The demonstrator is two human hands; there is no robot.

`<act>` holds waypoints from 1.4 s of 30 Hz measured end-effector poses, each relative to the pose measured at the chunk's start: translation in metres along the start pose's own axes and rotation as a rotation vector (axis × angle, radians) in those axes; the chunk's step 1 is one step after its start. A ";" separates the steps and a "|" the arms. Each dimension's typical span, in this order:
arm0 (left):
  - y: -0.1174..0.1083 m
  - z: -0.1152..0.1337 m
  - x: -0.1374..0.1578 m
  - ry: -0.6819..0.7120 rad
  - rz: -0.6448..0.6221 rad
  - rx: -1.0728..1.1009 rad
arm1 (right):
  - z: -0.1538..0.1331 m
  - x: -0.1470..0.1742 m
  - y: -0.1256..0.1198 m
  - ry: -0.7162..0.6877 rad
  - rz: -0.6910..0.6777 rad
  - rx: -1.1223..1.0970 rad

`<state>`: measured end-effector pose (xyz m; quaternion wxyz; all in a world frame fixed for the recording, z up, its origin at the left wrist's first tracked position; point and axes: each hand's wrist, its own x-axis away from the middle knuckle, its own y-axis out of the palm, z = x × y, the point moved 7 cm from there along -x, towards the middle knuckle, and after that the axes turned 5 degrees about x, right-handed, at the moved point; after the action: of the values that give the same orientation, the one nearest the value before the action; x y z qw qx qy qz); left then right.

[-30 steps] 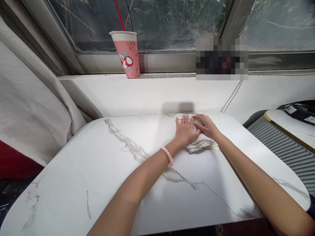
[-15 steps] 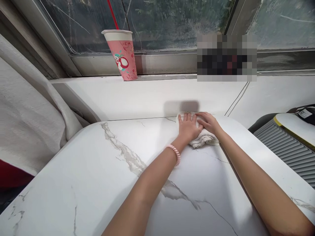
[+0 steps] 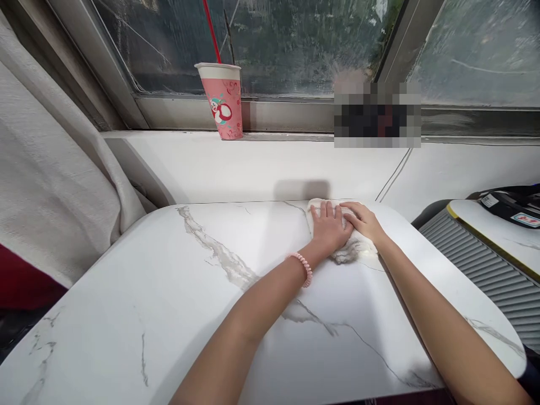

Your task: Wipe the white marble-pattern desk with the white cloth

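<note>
A folded whitish cloth [image 3: 349,253] lies on the white marble-patterned tabletop [image 3: 177,315], close to its far edge. My left hand [image 3: 330,229] presses flat on the cloth with its fingers spread and pointing away from me; a pink coil band [image 3: 304,269] circles that wrist. Beside it, my right hand [image 3: 366,223] rests on the cloth's right side, fingers stretched toward the left hand and touching it near the thumb. Neither hand is wrapped around the cloth, and part of the cloth is hidden under both palms.
A pink paper cup [image 3: 225,109] with a red straw stands on the window ledge [image 3: 169,135]. Right of it sits a pixelated dark object [image 3: 373,121]. A pale curtain [image 3: 59,146] hangs at left. Grey ribbed seating [image 3: 472,253] and another table with a black item [image 3: 512,205] are at right.
The view has shifted a little, bringing the table's near edge into sight. Both hands stay on the cloth, which now lies slightly farther right along the tabletop.
</note>
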<state>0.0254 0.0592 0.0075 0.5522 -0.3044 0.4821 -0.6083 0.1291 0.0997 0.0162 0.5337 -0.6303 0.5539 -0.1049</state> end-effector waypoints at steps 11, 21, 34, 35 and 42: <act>0.005 0.032 0.052 0.038 0.021 0.018 | -0.014 0.057 -0.022 0.011 0.014 -0.015; 0.005 0.065 0.104 0.057 0.012 0.061 | -0.033 0.111 -0.048 0.038 -0.009 -0.014; 0.014 0.112 0.143 0.187 -0.018 0.096 | -0.027 0.177 -0.084 0.088 -0.017 -0.039; 0.015 0.116 0.143 0.206 0.011 0.083 | -0.025 0.179 -0.086 0.092 -0.021 -0.039; 0.021 0.131 0.134 0.252 0.110 0.027 | -0.008 0.180 -0.093 0.108 -0.031 -0.022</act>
<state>0.1240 -0.1014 0.0117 0.5236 -0.1911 0.5554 -0.6171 0.2435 -0.0670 0.0101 0.4944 -0.6380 0.5733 -0.1411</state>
